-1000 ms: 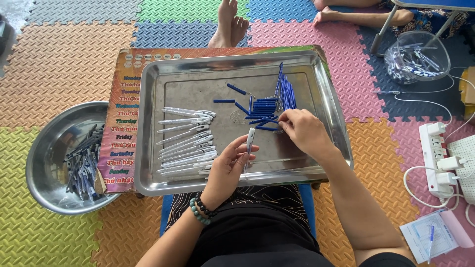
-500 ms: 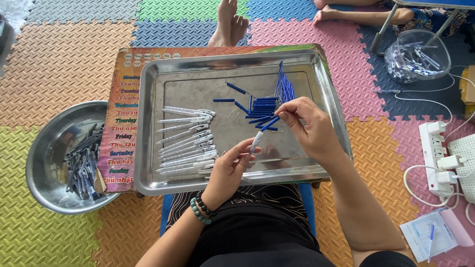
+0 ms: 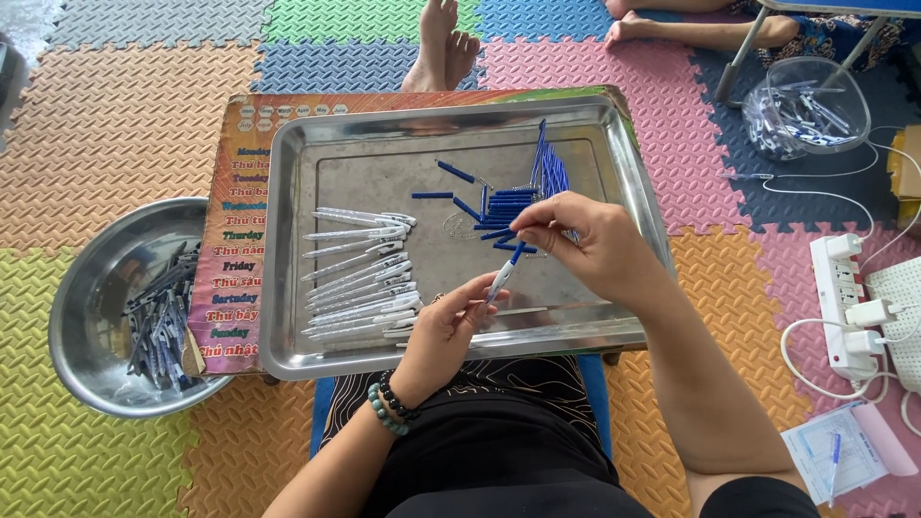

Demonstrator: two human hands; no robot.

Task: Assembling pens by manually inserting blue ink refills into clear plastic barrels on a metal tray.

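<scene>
Above the shallow steel tray [image 3: 288,240], the left hand [image 3: 443,331] pinches a slim white plastic pen barrel [image 3: 501,280] while the right hand [image 3: 590,245] grips what seems its thin blue refill [image 3: 517,253]; both look light, stiff and slippery, best held mid-shaft.

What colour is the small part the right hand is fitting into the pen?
Dark blue part, held by the right hand; head view.
</scene>
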